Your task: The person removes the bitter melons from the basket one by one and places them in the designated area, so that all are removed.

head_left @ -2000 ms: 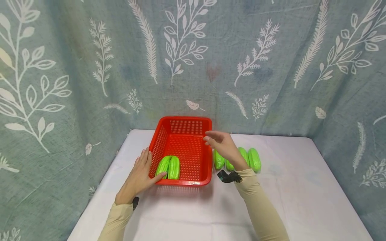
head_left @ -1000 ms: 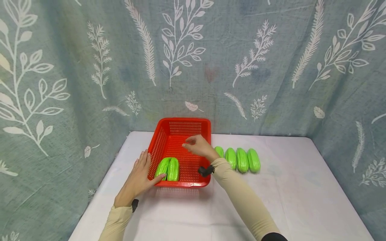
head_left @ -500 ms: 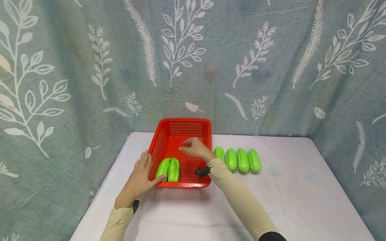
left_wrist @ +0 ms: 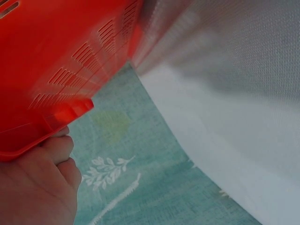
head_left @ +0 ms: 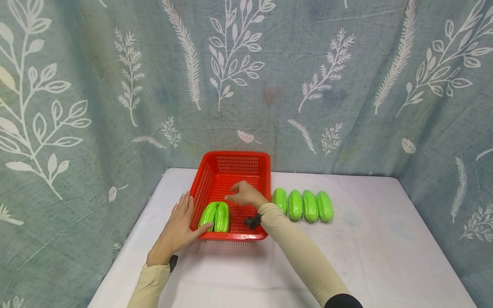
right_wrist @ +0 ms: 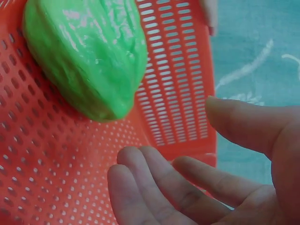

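Observation:
Two bright green ribbed gourds [head_left: 222,217] lie side by side at the near left of a red slotted basket [head_left: 201,188]. My left hand [head_left: 173,229] rests at the basket's near left corner, its straight fingers along the outside of the rim and the thumb reaching over the corner. In the left wrist view its palm [left_wrist: 40,183] sits against the red rim. Over the basket floor, just right of those gourds, hovers my right hand [head_left: 246,194]. The right wrist view shows its thumb and fingers apart with nothing between them, beside a gourd [right_wrist: 89,56].
Several more green gourds [head_left: 295,205] stand in a row on the white tablecloth [head_left: 362,248], right of the basket. A blue-green curtain [head_left: 246,98] with white leaf prints encloses the back and sides of the table.
My right hand has moved left from above the gourds on the table into the basket, then a little nearer the two gourds inside. My left hand and the gourds have stayed in place.

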### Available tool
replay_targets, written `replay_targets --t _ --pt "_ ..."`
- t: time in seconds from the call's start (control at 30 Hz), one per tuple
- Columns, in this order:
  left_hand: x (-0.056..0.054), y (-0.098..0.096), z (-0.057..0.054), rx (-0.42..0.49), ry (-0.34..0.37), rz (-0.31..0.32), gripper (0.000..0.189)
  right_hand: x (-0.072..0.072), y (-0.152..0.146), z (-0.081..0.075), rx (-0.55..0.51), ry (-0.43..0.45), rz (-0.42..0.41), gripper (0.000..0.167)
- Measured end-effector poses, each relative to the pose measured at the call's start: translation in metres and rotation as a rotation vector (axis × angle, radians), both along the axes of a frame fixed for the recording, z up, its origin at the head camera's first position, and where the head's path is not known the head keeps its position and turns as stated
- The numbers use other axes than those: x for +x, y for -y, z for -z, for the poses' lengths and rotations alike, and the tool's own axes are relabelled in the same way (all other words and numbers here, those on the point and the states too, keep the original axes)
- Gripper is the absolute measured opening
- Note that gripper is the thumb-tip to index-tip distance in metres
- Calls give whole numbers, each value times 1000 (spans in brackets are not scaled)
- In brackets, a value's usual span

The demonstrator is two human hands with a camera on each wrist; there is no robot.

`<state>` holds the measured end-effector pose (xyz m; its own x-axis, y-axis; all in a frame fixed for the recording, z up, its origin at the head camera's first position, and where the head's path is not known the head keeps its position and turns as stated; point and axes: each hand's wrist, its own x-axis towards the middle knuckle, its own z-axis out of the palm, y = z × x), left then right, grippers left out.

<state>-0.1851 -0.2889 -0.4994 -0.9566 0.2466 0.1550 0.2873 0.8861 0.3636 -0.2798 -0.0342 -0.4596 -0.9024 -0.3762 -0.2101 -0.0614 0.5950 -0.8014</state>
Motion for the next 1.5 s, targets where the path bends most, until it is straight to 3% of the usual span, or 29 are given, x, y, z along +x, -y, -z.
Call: replay_targets --t 0.33,0.53,0.77,0.87,1.07,1.23,1.3,1.43,1.5 --pt "1 -2 -1 2 2 -4 116 0 8 7 74 9 -52 63" --pt "2 -1 -1 3 7 -4 115 0 10 7 55 45 -65 67" --pt "0 0 0 -1 8 -9 116 -3 15 9 74 73 -73 34" --pt "0 0 0 -1 10 -9 116 -3 16 9 57 91 -89 30" --pt "0 1 0 2 20 -10 117 -1 18 9 58 127 -119 37" --pt "0 1 0 5 17 -11 117 -1 18 11 52 185 -120 56" --pt "0 1 0 4 13 -10 117 -1 18 11 37 202 -123 53" --pt "0 2 0 -2 13 -12 117 -1 19 12 2 241 -142 29" --pt "0 2 1 -3 11 -13 117 0 19 12 -14 257 -143 28"
